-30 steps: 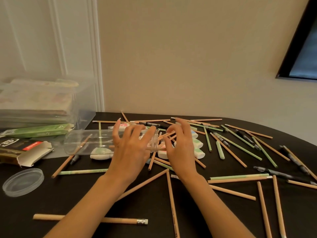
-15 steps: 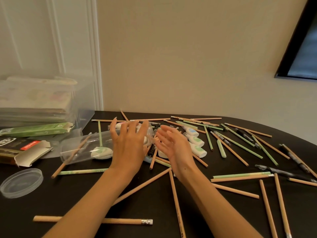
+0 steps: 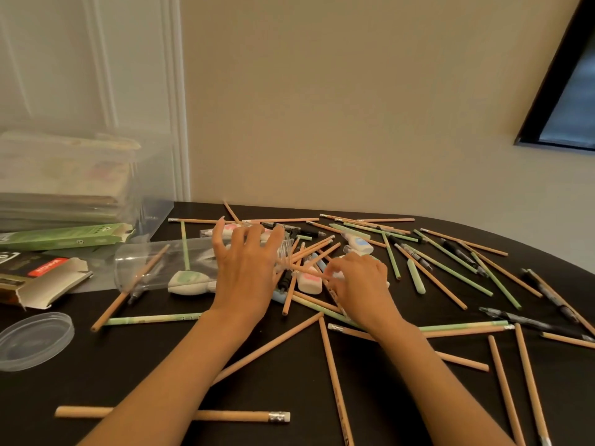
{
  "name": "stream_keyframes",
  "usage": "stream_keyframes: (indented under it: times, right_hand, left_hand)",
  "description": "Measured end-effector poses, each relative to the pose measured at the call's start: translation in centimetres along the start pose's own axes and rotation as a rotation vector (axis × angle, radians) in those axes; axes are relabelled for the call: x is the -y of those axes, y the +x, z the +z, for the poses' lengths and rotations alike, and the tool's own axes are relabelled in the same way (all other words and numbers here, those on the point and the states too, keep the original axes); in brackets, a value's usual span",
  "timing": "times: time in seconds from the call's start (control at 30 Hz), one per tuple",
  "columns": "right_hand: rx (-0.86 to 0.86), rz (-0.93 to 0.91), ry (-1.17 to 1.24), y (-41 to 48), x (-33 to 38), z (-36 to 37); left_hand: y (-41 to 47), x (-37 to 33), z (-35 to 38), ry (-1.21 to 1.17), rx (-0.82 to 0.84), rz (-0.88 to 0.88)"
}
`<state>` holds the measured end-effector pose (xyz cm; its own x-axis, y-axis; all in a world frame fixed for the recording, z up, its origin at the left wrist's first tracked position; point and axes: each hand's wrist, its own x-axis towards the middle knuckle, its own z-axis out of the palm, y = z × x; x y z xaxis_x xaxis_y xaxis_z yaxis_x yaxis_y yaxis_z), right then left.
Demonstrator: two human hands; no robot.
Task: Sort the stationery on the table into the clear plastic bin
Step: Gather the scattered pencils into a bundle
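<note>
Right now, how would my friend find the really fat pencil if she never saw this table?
Start at the dark table, at the edge nearest the person, under the left arm. The fat pencil lies sideways there, away from the pile. It is far thicker than every other pencil, with a silver band and white eraser at its right end.

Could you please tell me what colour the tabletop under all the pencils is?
The tabletop is black, as the head view shows.
</note>
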<state>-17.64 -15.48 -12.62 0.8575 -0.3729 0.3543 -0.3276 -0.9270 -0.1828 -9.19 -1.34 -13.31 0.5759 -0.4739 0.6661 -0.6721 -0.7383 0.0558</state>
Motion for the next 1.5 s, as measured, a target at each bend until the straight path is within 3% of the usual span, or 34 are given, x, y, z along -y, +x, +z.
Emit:
stream_keyframes:
  times: [0.13, 0.23, 0.3, 0.43, 0.5, 0.53, 0.6, 0.7, 0.8, 0.97, 1.1, 1.2, 1.3, 1.4, 1.5]
  right_hand:
    - [-0.344, -0.258, -0.041, 0.2, 1.4, 0.8]
    - [-0.45, -0.312, 0.108, 0.7, 2.2, 1.8]
    - [-0.441, -0.263, 0.363, 0.6, 2.7, 1.4]
    - [-0.052, 0.024, 1.167, 0.2, 3.5, 0.0]
    - [-0.01, 0.154, 1.608, 0.6, 3.6, -0.7]
    - [-0.038, 0.204, 1.716, 0.9, 3.3, -0.9]
    - [-0.13, 0.326, 1.661, 1.9, 2.7, -1.0]
    - [-0.139, 0.527, 1.112, 3.8, 2.0, -0.5]
    - [-0.032, 0.513, 0.682, 6.4, 1.8, 0.5]
    - [0.068, 0.431, 0.282, 10.4, 2.3, 1.7]
    - [0.211, 0.422, 0.105, 11.9, 2.3, 3.5]
    - [0.281, 0.449, 0.114, 12.5, 2.4, 4.1]
    - [0.322, 0.536, 0.304, 12.8, 2.1, 3.9]
    - [0.304, 0.588, 0.588, 12.5, 1.9, 3.0]
    - [0.202, 0.6, 1.076, 11.2, 1.5, 1.4]
  left_hand:
    - [0.2, -0.2, 0.6, 0.03, -0.08, 0.056]
    - [0.1, -0.2, 0.7, 0.004, -0.127, 0.066]
    - [-0.2, -0.6, 0.4, 0.004, -0.129, 0.07]
    - [-0.1, -0.7, 0.5, 0.003, -0.121, 0.041]
    - [0.1, -0.6, 0.3, 0.028, -0.099, 0.006]
    - [0.2, -0.4, 0.0, 0.029, -0.063, -0.015]
    - [0.5, -0.2, -0.4, 0.013, 0.016, -0.062]
    - [1.7, 0.2, 0.2, -0.01, 0.025, -0.129]
    - [2.6, 0.0, 0.7, -0.024, 0.053, -0.182]
    - [3.4, -0.6, 1.5, -0.025, 0.106, -0.183]
    - [3.4, -0.3, 1.8, -0.012, 0.117, -0.201]
    - [3.2, -0.3, 1.9, -0.009, 0.138, -0.205]
    - [3.2, -0.3, 2.0, -0.008, 0.135, -0.21]
    - [3.2, -0.3, 1.9, -0.003, 0.144, -0.214]
    - [3.2, -0.3, 1.7, -0.01, 0.155, -0.218]
